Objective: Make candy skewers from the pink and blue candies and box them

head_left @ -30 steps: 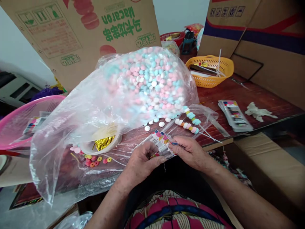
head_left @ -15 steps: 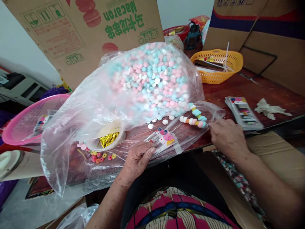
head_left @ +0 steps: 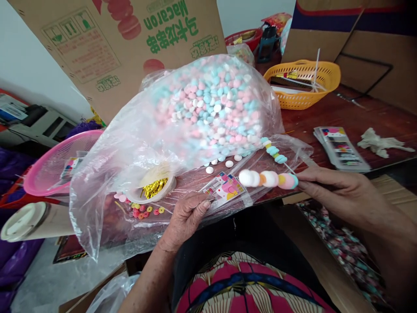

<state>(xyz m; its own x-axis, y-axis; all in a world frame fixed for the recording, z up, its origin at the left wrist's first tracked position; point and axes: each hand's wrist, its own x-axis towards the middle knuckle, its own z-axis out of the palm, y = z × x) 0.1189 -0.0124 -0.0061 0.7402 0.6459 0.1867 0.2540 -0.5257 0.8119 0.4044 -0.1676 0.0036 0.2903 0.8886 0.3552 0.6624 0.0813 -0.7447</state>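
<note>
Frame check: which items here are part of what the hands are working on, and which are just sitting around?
In use:
right hand holding candy skewer
left hand holding printed wrapper sleeve
bag of pastel candies
second candy skewer

Lying about:
orange basket
pink basket
stack of wrappers
crumpled glove
gold twist ties

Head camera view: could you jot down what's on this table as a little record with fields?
Left hand: holds a small printed packet at the table edge
Right hand: holds a candy skewer, level, above the table
Second skewer: lies on the plastic by the bag
Big clear bag: full of pink, blue and white candies
Small bowl: gold pieces inside
Orange basket: far side, holds sticks
</note>
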